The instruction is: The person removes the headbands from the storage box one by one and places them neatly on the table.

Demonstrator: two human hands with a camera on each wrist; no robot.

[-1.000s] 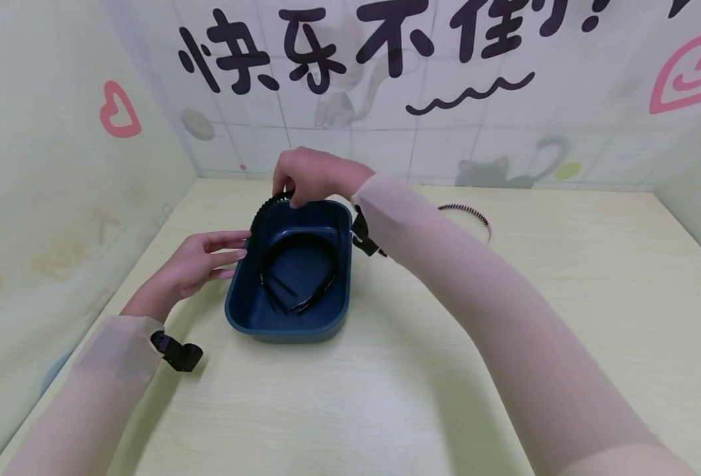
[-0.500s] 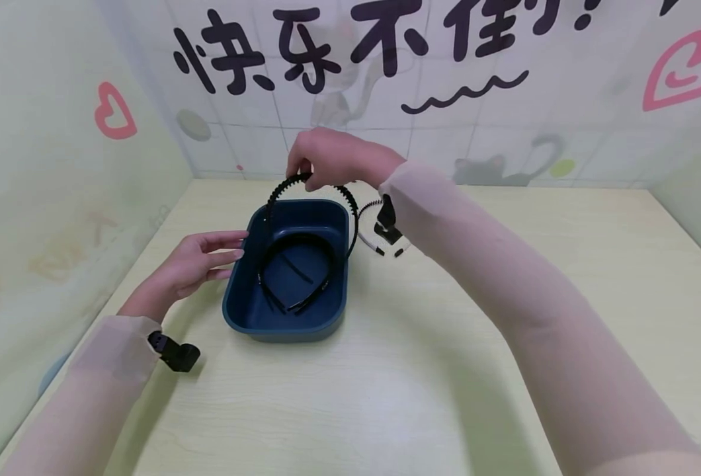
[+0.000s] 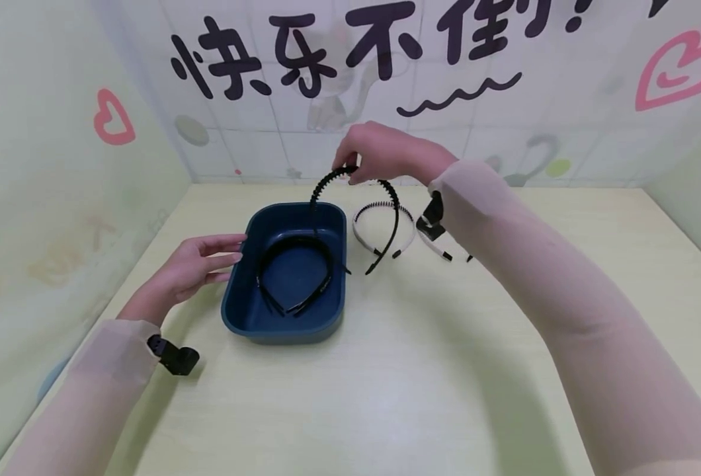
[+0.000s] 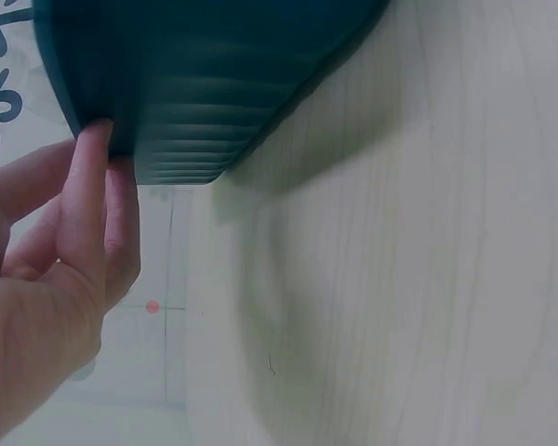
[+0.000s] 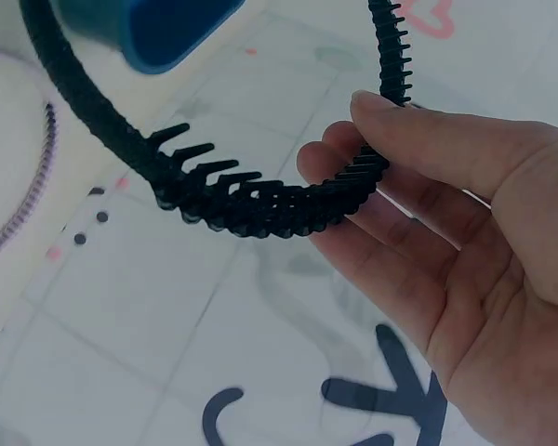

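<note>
My right hand (image 3: 383, 153) pinches the top of a black toothed headband (image 3: 395, 221), which hangs upright with its ends downward over the dark blue bin's right rim and the table. In the right wrist view thumb and fingers close on the headband's toothed band (image 5: 260, 216). At the bin's (image 3: 291, 336) left side, my left hand (image 3: 198, 268) touches the outer wall with fairly straight fingertips. The left wrist view shows these fingers (image 4: 91, 204) against the bin. Inside the bin lies black headband material (image 3: 293, 242), perhaps more than one piece.
Behind and right of the bin, a pale headband with dark teeth (image 3: 356, 228) lies on the table (image 3: 350, 410). Another pale headband end (image 3: 436, 248) shows beside it, partly hidden by my right wrist. Printed walls (image 3: 446, 152) stand at the back and left.
My right hand has lifted the toothed headband up out of the bin and carried it rightward. Pale headbands behind the arm came into view. The left hand has stayed against the bin.
</note>
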